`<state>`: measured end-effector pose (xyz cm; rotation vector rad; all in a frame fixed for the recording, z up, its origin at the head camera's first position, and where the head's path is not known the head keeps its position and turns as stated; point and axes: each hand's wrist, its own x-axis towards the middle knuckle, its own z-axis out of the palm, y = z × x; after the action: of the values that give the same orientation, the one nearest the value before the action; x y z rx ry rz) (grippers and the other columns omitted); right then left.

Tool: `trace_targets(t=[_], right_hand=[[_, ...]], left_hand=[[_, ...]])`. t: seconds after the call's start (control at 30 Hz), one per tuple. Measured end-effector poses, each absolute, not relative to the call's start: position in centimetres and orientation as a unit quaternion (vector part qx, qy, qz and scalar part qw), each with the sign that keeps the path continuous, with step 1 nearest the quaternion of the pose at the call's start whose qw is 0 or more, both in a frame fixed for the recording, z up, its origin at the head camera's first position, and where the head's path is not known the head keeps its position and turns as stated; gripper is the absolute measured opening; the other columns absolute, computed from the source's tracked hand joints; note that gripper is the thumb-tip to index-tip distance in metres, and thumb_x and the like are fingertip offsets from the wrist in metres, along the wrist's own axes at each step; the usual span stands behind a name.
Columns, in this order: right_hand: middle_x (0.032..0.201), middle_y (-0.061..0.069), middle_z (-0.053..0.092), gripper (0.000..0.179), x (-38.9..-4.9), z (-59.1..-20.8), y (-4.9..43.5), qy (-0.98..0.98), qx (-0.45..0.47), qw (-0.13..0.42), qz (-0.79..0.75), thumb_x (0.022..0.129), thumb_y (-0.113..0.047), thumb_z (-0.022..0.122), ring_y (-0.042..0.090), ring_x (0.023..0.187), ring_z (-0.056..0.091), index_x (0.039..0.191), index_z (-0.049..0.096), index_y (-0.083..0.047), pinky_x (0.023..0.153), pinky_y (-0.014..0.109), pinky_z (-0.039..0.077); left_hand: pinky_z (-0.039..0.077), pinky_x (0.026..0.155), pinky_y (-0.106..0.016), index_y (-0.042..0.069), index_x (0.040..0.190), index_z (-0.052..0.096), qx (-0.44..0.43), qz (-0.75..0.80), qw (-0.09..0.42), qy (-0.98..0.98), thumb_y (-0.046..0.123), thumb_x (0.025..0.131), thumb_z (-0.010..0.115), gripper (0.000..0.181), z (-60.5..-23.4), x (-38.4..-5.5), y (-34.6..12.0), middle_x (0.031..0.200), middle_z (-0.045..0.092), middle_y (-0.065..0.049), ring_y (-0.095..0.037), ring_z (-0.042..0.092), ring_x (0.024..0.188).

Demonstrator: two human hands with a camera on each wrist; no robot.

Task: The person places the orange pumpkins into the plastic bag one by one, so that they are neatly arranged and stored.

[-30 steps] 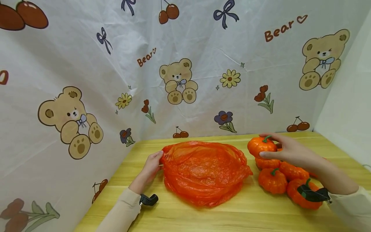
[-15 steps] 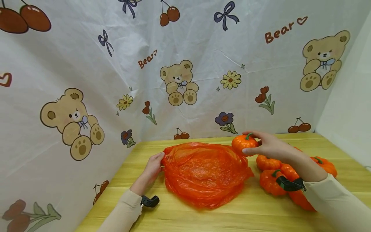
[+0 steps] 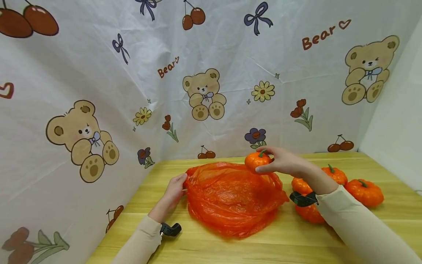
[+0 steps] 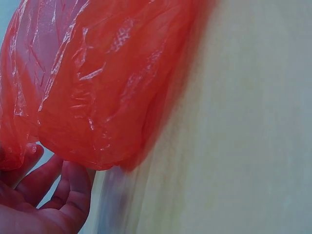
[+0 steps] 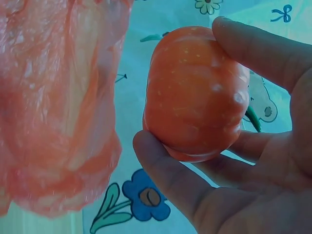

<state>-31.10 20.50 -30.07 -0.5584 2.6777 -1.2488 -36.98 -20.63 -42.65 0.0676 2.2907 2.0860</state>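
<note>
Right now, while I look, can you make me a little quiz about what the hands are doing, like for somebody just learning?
1. What does the right hand hold?
2. True or false: the left hand grips the bag.
3. In the head view, where are the pumpkins on the table? A: left of the bag. B: right of it. C: behind it.

Key: 1. A pumpkin. 2. True. 3. B.

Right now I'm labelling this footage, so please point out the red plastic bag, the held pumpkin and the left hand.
Red plastic bag (image 3: 234,205), head view: crinkled plastic near its middle.
Held pumpkin (image 5: 195,95), right wrist view: its ribbed orange skin.
Left hand (image 3: 174,188), head view: middle of the hand.
</note>
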Motion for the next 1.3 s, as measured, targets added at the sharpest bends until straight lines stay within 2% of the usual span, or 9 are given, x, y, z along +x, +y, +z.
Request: trace_targets(t=[0.23,0.6,0.87,1.1,1.3], right_hand=[[0.152,0.026,0.042,0.082,-32.3,-30.1,18.5,0.868,-0.198,0.081,-0.448,0.085,-0.031,0.085,0.031,0.114,0.063,0.152,0.043,-0.007,0.094,0.041,0.06],[0.15,0.021,0.048,0.082,-34.1,-31.0,15.0,0.87,-0.193,0.088,-0.446,0.083,-0.031,0.088,0.029,0.114,0.064,0.149,0.046,-0.007,0.096,0.041,0.059],[0.14,0.016,0.057,0.074,-35.1,-32.0,12.4,0.871,-0.205,0.071,-0.441,0.078,-0.03,0.091,0.025,0.109,0.064,0.14,0.056,-0.01,0.094,0.038,0.057],[0.133,0.013,0.06,0.069,-36.2,-33.0,10.3,0.862,-0.213,0.086,-0.451,0.079,-0.027,0.09,0.024,0.109,0.063,0.137,0.057,-0.008,0.097,0.038,0.056],[0.139,0.017,0.057,0.075,-36.9,-33.9,9.0,0.862,-0.211,0.098,-0.451,0.079,-0.024,0.09,0.025,0.112,0.063,0.141,0.054,-0.003,0.097,0.037,0.057]], left_hand=[[0.057,0.079,-0.028,0.001,0.141,0.06,0.022,0.661,0.018,0.75,0.031,0.113,0.041,0.046,-42.7,-36.8,-20.6,0.124,0.067,-0.014,-0.018,0.062,0.094],[0.058,0.08,-0.028,-0.001,0.139,0.06,0.025,0.662,0.019,0.748,0.032,0.113,0.042,0.046,-43.0,-36.7,-20.5,0.121,0.068,-0.014,-0.016,0.063,0.095],[0.059,0.083,-0.029,-0.001,0.143,0.057,0.034,0.663,0.019,0.747,0.032,0.113,0.041,0.048,-43.0,-36.8,-20.5,0.128,0.066,-0.016,-0.015,0.065,0.097],[0.057,0.081,-0.028,-0.001,0.139,0.061,0.032,0.66,0.018,0.75,0.034,0.113,0.042,0.048,-43.1,-36.8,-20.5,0.122,0.068,-0.014,-0.016,0.065,0.095],[0.058,0.082,-0.028,0.0,0.142,0.059,0.035,0.658,0.022,0.752,0.034,0.113,0.04,0.049,-43.2,-36.6,-20.4,0.126,0.067,-0.014,-0.016,0.064,0.099]])
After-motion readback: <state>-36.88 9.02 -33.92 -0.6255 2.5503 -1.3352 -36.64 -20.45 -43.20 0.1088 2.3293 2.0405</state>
